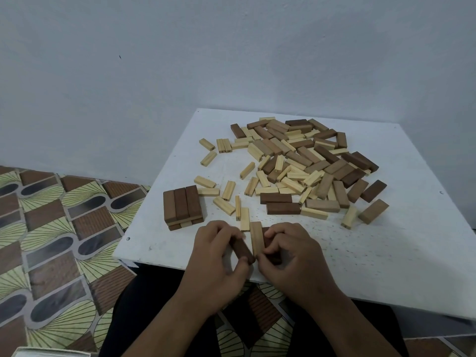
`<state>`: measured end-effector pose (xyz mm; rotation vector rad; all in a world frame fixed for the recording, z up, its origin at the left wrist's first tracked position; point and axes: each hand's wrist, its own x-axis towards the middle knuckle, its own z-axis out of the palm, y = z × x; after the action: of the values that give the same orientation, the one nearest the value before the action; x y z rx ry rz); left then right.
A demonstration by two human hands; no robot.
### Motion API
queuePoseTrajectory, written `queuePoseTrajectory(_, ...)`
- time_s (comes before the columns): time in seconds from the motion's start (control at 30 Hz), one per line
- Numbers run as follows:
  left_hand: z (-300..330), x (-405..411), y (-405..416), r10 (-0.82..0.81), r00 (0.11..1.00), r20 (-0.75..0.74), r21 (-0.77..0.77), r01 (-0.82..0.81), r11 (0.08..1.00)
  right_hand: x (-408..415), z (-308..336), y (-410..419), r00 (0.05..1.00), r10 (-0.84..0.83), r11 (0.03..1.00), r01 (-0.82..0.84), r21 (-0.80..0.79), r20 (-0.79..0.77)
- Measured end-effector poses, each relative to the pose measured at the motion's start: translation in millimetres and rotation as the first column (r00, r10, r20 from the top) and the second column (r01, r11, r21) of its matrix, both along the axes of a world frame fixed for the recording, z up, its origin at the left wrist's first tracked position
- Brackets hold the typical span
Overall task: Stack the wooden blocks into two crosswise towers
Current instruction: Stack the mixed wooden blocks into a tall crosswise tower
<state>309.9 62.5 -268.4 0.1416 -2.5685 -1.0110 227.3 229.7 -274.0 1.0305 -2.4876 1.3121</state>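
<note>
A low stack point(183, 206) of two crosswise layers stands near the white board's left edge, three dark blocks on top. Near the front edge, my left hand point(219, 256) grips a dark brown block point(242, 249). A light block point(257, 237) lies right beside it, between my hands. My right hand point(293, 256) curls its fingers round another dark block point(270, 249), mostly hidden under the fingers. A big loose pile point(304, 161) of light and dark wooden blocks covers the middle and far part of the board.
The white board point(386, 266) rests low over my lap, with a plain wall behind it. Scattered light blocks point(224, 191) lie between the stack and the pile. A patterned floor mat point(51, 228) spreads to the left.
</note>
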Motion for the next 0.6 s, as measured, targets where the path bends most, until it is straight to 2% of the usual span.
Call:
queuePoseTrajectory(0.13,4,0,5,-0.008,0.996,0.084,-0.070,0.014,0.997,-1,0,0,1.000,0.011,1.000,-0.011,0.004,0.019)
queuePoseTrajectory(0.33,6,-3,8,0.004,0.992,0.129,-0.119,0.012,0.993,-1,-2,0,1.000,0.018,1.000,-0.018,0.010,0.013)
queuePoseTrajectory(0.47,2,1,5,0.037,0.996,0.078,0.011,-0.038,0.999,-1,1,1,1.000,0.031,0.999,-0.031,0.037,0.003)
queuePoseTrajectory(0.6,-6,-1,0,0.085,0.996,-0.004,0.001,-0.085,0.996,-1,2,2,0.999,0.036,0.998,-0.036,0.053,0.017)
